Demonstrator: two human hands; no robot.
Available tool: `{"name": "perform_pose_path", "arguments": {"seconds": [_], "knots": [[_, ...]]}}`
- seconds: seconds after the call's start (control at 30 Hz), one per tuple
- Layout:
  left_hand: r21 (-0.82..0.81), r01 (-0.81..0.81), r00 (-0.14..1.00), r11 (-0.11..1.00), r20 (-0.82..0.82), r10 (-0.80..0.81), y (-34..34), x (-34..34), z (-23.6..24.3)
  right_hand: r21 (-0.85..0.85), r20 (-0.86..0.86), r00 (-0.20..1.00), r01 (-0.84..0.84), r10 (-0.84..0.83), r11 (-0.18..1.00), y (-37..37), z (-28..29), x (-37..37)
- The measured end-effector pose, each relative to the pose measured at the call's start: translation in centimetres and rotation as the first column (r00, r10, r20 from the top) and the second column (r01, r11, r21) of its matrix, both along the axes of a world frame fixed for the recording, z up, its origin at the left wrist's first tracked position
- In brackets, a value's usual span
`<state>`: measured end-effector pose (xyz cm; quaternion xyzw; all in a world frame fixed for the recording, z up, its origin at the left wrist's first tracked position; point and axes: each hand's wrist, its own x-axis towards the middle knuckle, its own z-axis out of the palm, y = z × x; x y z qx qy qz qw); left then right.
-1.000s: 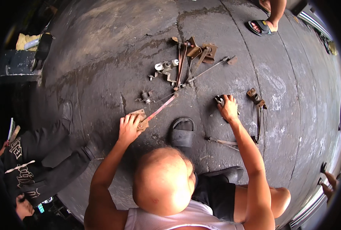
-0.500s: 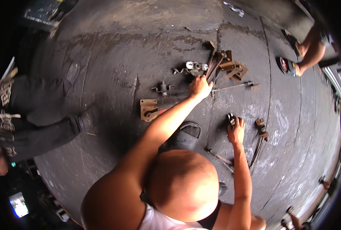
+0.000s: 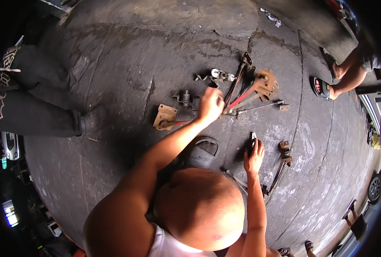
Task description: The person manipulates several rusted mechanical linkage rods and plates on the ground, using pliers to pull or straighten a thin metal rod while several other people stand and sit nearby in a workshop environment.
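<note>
My left hand (image 3: 210, 106) hovers over the metal linkage parts, its fingers curled; whether anything is inside them is hidden. Just right of it, a red-painted bar (image 3: 247, 96) runs up to a rusty bracket (image 3: 266, 84), which is blurred by motion. Beyond my left hand lies a metal part with a white round piece (image 3: 216, 73), and a dark cylindrical mount (image 3: 186, 98) sits to its left. My right hand (image 3: 254, 159) is low at the floor, around a small silver-ended tool (image 3: 253, 136); only its tip shows past the fingers.
A rusty plate with an arm (image 3: 165, 115) lies on the left. Right of my right hand is a bracketed rod (image 3: 280, 165). My sandalled foot (image 3: 204, 153) stands between my arms. Other people's legs appear at left (image 3: 49, 112) and right (image 3: 349, 79).
My left hand has drawn back from the bars. The red bar and rusty bracket have shifted and turned. My right hand stays by the silver-ended tool, its fingers straighter.
</note>
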<state>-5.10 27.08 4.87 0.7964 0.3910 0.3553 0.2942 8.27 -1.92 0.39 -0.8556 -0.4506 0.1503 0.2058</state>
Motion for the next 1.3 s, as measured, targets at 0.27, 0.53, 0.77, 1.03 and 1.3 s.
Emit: {"name": "perform_pose_path", "arguments": {"seconds": [0.27, 0.53, 0.77, 1.03, 1.3], "knots": [[-0.645, -0.463, 0.874, 0.608, -0.445, 0.194, 8.7, 1.4, -2.8, 0.004, 0.007, 1.000, -0.005, 0.005, 1.000, 1.0, -0.2, -0.2], [-0.806, -0.134, 0.977, 0.577, -0.010, 0.214, 7.8, -2.0, -1.2, 0.016, -0.087, 0.996, 0.001, 0.000, 1.000, 0.1, 0.1, 0.6], [-0.225, -0.267, 0.810, 0.937, -0.580, 0.091, 11.2, -3.6, 3.6, 0.032, -0.022, 0.999, 0.039, -0.038, 0.999, -0.2, 0.6, 0.7], [-0.046, 0.325, 0.458, 0.945, -0.866, -0.200, 9.9, 2.4, 3.0, -0.046, 0.062, 0.998, 0.034, -0.031, 0.998, -0.2, 1.3, -0.9], [0.000, 0.450, 0.507, 0.893, -0.823, -0.256, 10.9, 3.1, 4.2, 0.043, 0.142, 0.980, 0.137, -0.142, 0.990, -4.9, 2.2, -0.1]]}}
